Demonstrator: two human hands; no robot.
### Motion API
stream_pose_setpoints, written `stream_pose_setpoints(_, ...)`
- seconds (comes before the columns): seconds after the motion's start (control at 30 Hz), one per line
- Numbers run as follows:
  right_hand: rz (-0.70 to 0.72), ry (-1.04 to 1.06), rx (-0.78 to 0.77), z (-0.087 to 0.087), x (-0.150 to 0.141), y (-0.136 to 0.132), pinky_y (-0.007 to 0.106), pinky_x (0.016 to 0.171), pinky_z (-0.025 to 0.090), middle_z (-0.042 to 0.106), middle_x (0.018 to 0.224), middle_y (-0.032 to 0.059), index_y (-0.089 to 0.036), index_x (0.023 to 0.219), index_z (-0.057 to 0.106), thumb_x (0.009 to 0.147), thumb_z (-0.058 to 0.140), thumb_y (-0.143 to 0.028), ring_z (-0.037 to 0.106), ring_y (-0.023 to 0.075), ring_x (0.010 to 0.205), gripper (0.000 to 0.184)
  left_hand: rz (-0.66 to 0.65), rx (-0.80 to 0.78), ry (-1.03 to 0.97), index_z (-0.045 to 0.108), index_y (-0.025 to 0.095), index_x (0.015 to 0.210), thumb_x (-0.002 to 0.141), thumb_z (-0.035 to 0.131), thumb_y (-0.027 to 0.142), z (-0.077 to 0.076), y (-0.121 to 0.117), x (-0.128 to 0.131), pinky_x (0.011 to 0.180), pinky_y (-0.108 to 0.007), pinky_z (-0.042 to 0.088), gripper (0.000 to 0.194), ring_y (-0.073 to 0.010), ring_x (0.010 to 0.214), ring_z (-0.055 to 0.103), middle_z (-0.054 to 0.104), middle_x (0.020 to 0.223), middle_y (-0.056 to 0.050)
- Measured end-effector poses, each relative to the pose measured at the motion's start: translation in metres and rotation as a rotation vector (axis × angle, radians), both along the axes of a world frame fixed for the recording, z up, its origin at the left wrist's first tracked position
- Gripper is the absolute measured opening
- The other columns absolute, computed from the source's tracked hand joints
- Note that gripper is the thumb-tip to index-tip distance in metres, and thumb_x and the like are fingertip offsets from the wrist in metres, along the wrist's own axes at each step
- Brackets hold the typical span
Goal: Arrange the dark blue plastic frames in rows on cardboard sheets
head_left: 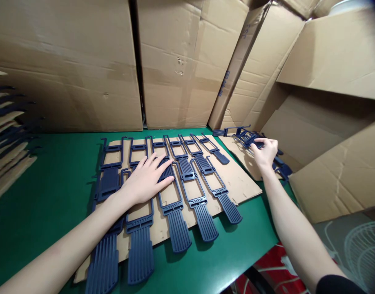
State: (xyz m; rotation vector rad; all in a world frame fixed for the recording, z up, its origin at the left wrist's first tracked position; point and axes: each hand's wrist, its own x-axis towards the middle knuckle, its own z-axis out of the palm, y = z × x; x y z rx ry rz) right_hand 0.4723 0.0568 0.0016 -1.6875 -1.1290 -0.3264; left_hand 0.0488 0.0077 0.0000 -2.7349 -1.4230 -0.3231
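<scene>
Two rows of dark blue plastic frames with ribbed paddle ends (179, 230) lie side by side on a flat cardboard sheet (236, 181). Across the middle of these frames rests my left hand (149, 177), its fingers spread and nothing gripped. My right hand (265, 154) is at the far right, thumb and fingers pinched on a similar dark blue plastic frame in a loose pile (244, 136). The fingers partly hide that piece, so its full outline cannot be made out. Under the pile lies another cardboard piece (228, 145).
Large cardboard boxes (187, 61) wall in the back of the green table (52, 171). An open box (337, 171) stands at the right. Layered cardboard sheets with dark blue parts (10, 163) are stacked at the left. A fan (365, 253) is at the lower right.
</scene>
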Motion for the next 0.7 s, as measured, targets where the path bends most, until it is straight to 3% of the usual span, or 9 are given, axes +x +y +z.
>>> stream_pose_setpoints(0.13,0.185,0.663,0.184,0.000,-0.005,0.008,0.037,0.085,0.051,0.054,0.081,0.0016,-0.015,0.083,0.058,0.060,0.066,-0.017,0.059,0.0154,0.076,0.025,0.007,-0.009,0.026,0.031,0.025,0.143,0.091,0.027,0.058,0.002,-0.001,0.001,0.110,-0.051,0.019,0.062,-0.0307,0.139,0.017,0.027,0.150,-0.007)
stream_pose_setpoints(0.2,0.224,0.824,0.227,0.002,-0.003,0.010,0.032,0.081,0.054,0.053,0.075,-0.0014,-0.016,0.079,0.052,0.063,0.062,-0.013,0.059,0.0115,0.071,0.019,0.008,-0.011,0.031,0.031,0.024,0.143,0.091,0.026,0.058,0.002,-0.001,0.001,0.110,-0.050,0.018,0.062,-0.0307,0.139,0.017,0.027,0.150,-0.007)
stream_pose_setpoints(0.33,0.238,0.974,0.259,0.009,0.001,0.009,0.020,0.073,0.056,0.049,0.072,-0.0040,-0.018,0.071,0.043,0.068,0.055,-0.009,0.054,0.0046,0.063,0.016,0.007,-0.007,0.035,0.031,0.024,0.143,0.091,0.026,0.058,0.001,-0.001,0.000,0.110,-0.050,0.018,0.062,-0.0311,0.139,0.017,0.026,0.150,-0.007)
stream_pose_setpoints(0.47,0.284,1.067,0.258,0.017,0.001,0.004,0.015,0.057,0.054,0.045,0.068,-0.0053,-0.020,0.071,0.038,0.064,0.054,-0.008,0.051,0.0041,0.058,0.021,0.008,-0.006,0.031,0.031,0.025,0.143,0.091,0.027,0.059,0.000,0.000,0.000,0.110,-0.050,0.018,0.063,-0.0313,0.139,0.016,0.025,0.151,-0.006)
stream_pose_setpoints(0.7,0.307,1.153,0.308,0.029,-0.008,-0.005,0.013,0.038,0.034,0.037,0.063,-0.0042,-0.019,0.068,0.030,0.060,0.039,-0.008,0.042,0.0046,0.049,0.017,0.009,-0.015,0.016,0.032,0.025,0.142,0.090,0.028,0.058,0.002,0.000,0.001,0.111,-0.050,0.018,0.062,-0.0313,0.139,0.016,0.025,0.151,-0.005)
